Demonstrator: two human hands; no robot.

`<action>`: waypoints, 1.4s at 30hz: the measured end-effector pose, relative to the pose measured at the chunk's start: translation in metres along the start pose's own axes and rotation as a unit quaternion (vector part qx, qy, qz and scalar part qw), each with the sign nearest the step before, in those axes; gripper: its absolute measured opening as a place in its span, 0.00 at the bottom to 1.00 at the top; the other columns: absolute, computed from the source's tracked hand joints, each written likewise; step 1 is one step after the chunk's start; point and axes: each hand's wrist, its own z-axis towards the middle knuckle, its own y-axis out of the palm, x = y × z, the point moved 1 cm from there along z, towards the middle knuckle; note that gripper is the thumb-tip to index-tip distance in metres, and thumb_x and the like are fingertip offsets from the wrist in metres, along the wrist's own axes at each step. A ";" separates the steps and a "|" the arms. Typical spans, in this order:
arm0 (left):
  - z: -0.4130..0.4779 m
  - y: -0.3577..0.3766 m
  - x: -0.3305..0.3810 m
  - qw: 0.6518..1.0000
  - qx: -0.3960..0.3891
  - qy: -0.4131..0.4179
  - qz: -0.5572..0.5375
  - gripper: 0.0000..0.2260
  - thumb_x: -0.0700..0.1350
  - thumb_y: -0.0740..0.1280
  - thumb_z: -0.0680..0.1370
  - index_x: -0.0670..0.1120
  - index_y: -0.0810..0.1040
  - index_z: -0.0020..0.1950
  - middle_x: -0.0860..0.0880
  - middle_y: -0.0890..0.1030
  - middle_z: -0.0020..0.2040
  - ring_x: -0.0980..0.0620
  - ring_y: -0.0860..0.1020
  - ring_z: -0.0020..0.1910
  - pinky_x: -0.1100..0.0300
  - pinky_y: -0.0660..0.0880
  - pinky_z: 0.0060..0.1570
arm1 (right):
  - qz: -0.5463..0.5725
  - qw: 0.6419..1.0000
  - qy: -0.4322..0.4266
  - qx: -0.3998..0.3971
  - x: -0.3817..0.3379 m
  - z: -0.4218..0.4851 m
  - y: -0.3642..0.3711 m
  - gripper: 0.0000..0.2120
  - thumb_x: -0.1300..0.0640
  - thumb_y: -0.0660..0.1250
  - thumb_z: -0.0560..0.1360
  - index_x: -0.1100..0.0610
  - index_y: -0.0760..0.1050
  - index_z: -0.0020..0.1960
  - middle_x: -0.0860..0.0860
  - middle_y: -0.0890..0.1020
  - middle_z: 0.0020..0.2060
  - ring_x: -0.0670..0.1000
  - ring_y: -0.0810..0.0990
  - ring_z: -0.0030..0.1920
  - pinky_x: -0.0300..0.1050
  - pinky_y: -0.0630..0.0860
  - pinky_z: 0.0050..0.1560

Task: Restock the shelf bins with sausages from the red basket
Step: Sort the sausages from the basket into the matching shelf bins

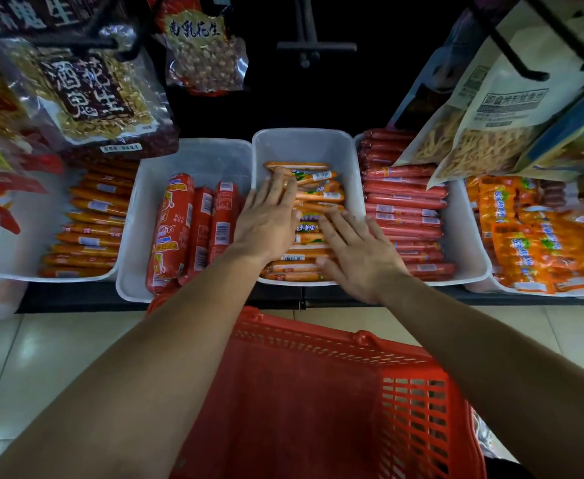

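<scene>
Both my hands lie flat on the orange sausages (313,197) stacked in the middle white bin (304,143). My left hand (269,216) presses on the pile's left side with straight fingers. Nearer the bin's front edge, my right hand (356,250) rests on the pile, fingers spread. Neither hand holds a sausage. Below my arms stands the red basket (318,392); no sausages show on the part of its floor that I can see.
Other white bins flank the middle one: thick red sausages (180,229) to the left, orange ones (90,223) further left, thin red ones (404,209) to the right, orange packs (539,233) far right. Snack bags (93,98) hang above on hooks. Tiled floor lies below.
</scene>
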 end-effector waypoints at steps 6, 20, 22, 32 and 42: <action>-0.037 0.011 -0.003 0.999 -0.032 0.001 0.011 0.29 0.59 0.43 0.84 0.49 0.40 0.82 0.49 0.39 0.81 0.50 0.37 0.80 0.50 0.40 0.78 | 0.016 0.996 0.080 -0.031 0.006 0.042 -0.003 0.33 0.36 0.39 0.81 0.50 0.36 0.81 0.52 0.41 0.81 0.54 0.39 0.80 0.61 0.40 0.78; -0.019 0.009 0.001 1.000 0.009 -0.020 -0.005 0.27 0.52 0.49 0.85 0.47 0.47 0.82 0.47 0.48 0.82 0.48 0.44 0.81 0.48 0.42 0.78 | -0.043 0.995 0.082 -0.034 0.016 0.062 -0.004 0.30 0.37 0.36 0.81 0.45 0.34 0.80 0.51 0.36 0.80 0.56 0.32 0.79 0.64 0.37 0.76; -0.035 0.014 0.000 0.999 -0.024 -0.004 0.021 0.27 0.55 0.47 0.85 0.48 0.45 0.82 0.48 0.46 0.82 0.49 0.42 0.81 0.47 0.39 0.78 | -0.039 0.995 0.090 0.017 0.016 0.069 -0.009 0.30 0.39 0.38 0.82 0.46 0.42 0.81 0.52 0.43 0.81 0.57 0.38 0.80 0.63 0.41 0.77; 0.025 0.007 0.000 0.990 -0.048 -0.034 0.129 0.27 0.55 0.44 0.85 0.48 0.39 0.81 0.46 0.42 0.82 0.42 0.40 0.80 0.42 0.37 0.77 | -0.010 0.999 0.030 -0.026 0.012 0.020 0.005 0.36 0.33 0.37 0.79 0.50 0.36 0.81 0.49 0.39 0.81 0.51 0.35 0.79 0.58 0.35 0.77; -0.038 0.017 0.012 0.997 -0.055 0.013 0.047 0.30 0.59 0.42 0.84 0.44 0.39 0.81 0.46 0.39 0.81 0.49 0.37 0.80 0.50 0.37 0.78 | -0.047 0.993 0.106 0.003 0.025 0.088 -0.016 0.29 0.40 0.40 0.83 0.47 0.45 0.82 0.52 0.48 0.81 0.54 0.40 0.80 0.62 0.38 0.77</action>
